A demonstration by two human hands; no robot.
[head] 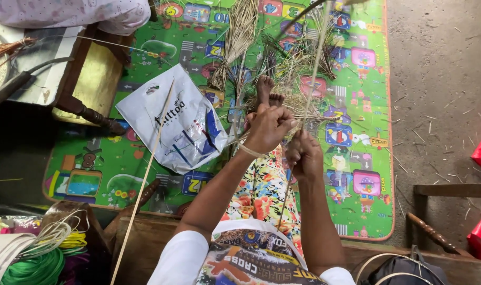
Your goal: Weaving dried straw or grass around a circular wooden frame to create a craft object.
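both hands closed on one long thin cane strip (310, 89). left hand (268, 128) grips it higher up, fingers curled tight; right hand (303, 157) fisted round it just below, near the lap. the strip runs up from the lap, through both hands, over the mat (145, 47) and out the top edge. step in hand looks like stripping or smoothing the strip, drawn between the two grips. next move likely needs a steady pull with the lower hand holding tension so the strip doesn't kink. shavings (298, 105) piled by the foot (264, 89). white plastic bag (172, 121) left of the hands, a second loose strip (145, 184) lying across it. green cord coils (34, 266) at lower left.
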